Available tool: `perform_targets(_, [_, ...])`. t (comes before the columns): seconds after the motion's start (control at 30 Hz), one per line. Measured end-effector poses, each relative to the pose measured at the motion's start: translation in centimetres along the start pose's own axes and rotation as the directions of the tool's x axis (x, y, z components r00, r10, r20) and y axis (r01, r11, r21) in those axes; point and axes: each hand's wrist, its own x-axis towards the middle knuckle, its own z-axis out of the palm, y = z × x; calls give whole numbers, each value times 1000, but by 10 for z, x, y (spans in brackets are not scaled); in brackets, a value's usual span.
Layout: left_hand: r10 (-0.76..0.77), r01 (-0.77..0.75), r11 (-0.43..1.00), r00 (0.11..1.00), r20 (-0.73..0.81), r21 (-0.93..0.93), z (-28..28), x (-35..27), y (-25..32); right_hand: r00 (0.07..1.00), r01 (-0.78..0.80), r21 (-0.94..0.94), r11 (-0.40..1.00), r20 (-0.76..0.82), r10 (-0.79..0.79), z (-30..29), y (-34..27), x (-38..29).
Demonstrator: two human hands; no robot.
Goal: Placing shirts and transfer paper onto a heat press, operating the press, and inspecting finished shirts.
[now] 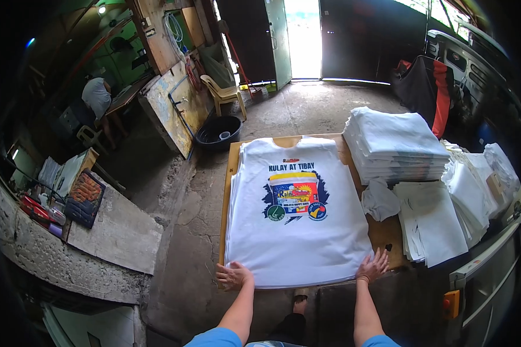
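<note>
A stack of white cut shirt panels (295, 251) lies flat on a wooden table (224, 208), the top one printed with a colourful paint bucket. My left hand (234, 276) rests at the stack's near left corner, fingers spread. At the near right corner my right hand (372, 265) lies with spread fingers, partly on the cloth's edge and partly over the wood. Neither hand grips anything that shows. Beside the printed stack, to its right, sits a crumpled white cloth (380, 199).
Folded white fabric (395, 143) is piled high at the back right, with white sheets (432, 221) in front. A black basin (219, 132) and a beige plastic chair (223, 93) stand beyond the table's left side. Another person (97, 97) bends over a table at far left.
</note>
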Motion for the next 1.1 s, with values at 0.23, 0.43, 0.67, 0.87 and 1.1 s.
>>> perform_targets(0.23, [5, -5, 1000, 1000, 1, 20, 2, 0, 0, 999, 28, 7, 1000, -42, -28, 2, 2, 0])
perform_targets(0.43, [16, -15, 1000, 1000, -10, 23, 3, -2, -1, 997, 30, 9, 1000, -73, -29, 5, 3, 0])
perform_targets(0.67, [13, -9, 996, 999, -34, 91, 5, -3, 1, 998, 27, 32, 999, -56, -25, 3, 2, 1])
perform_targets(0.87, [14, -12, 998, 1000, -22, 63, 4, -2, 1, 999, 21, 13, 1000, -47, -20, 0, 0, 2])
perform_targets(1.1, [4, -4, 999, 1000, -3, 48, 4, -1, 0, 999, 26, -12, 1000, 48, -26, 1, 3, 1])
